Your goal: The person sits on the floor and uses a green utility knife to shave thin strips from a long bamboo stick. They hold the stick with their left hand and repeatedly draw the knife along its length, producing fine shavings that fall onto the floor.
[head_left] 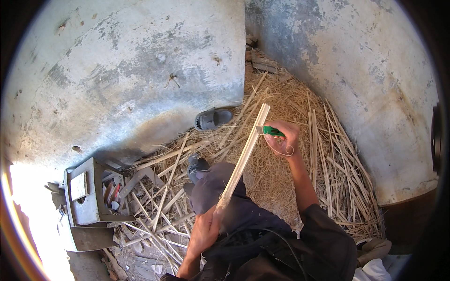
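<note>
A long, pale, grooved wooden strip (244,157) slants up and away from my lap. Its lower end is gripped in my left hand (204,229), with the fingers closed round it. Near the strip's far end, my right hand (287,136) is closed round a green-handled knife (273,131). The short, flat metal blade meets the strip's right side; its exact contact is too small to make out. A thin curled shaving (289,151) hangs by my right hand. My bent knee (211,189) is under the strip.
Shavings (276,173) cover the floor, with loose strips (349,178) piled on the right and more scattered left. A grey slipper (214,119) lies by the worn wall (140,61). A wooden box (89,201) holding small items stands at left, beside bright light.
</note>
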### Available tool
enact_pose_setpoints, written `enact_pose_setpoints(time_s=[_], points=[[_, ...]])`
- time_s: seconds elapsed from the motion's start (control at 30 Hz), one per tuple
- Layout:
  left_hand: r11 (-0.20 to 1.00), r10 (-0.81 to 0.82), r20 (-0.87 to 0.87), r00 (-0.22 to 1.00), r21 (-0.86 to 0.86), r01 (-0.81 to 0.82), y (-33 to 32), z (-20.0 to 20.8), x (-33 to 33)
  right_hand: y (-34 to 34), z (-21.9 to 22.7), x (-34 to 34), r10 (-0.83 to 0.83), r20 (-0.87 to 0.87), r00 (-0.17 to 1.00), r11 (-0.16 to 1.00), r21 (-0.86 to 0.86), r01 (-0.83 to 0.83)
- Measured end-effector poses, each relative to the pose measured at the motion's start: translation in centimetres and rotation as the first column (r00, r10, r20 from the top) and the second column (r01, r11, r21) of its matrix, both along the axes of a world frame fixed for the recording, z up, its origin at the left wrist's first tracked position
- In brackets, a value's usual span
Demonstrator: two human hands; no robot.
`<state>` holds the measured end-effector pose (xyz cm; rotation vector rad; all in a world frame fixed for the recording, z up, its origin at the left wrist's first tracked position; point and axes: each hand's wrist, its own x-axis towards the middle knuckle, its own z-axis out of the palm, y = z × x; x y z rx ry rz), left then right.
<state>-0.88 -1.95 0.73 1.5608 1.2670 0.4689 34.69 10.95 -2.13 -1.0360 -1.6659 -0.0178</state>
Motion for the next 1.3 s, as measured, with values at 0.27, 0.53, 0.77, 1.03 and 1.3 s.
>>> enact_pose_setpoints(time_s=[0.27, 0.53, 0.77, 1.03, 1.3], points=[[1.0, 0.006, 0.01, 1.0, -0.007, -0.006, 0.0, -0.3, -0.1, 0.4, -0.2, 0.2, -0.021, 0.064, 0.998, 1.0, 0.017, 0.019], [1.0, 0.011, 0.027, 1.0, -0.029, -0.011, -0.3, -0.8, -0.4, 0.6, -1.6, 0.0, -0.023, 0.056, 0.998, 1.0, 0.002, 0.023], [0.998, -0.025, 0.09, 0.996, -0.048, 0.029, -0.9, -1.3, -1.4, 0.8, -3.7, 0.6, -0.118, -0.024, 0.993, 0.993, -0.013, 0.117], [0.978, 0.138, 0.007, 0.99, -0.156, -0.136, -5.0, -0.9, -7.6, -0.2, -8.3, 15.6, -0.621, -0.125, 0.774, 0.666, -0.605, 0.436], [0.968, 0.248, 0.22, 0.944, -0.092, -0.233, -1.2, -1.4, -5.2, -6.2, -16.2, 4.7, -0.024, 0.201, 0.979, 0.34, -0.92, 0.197]])
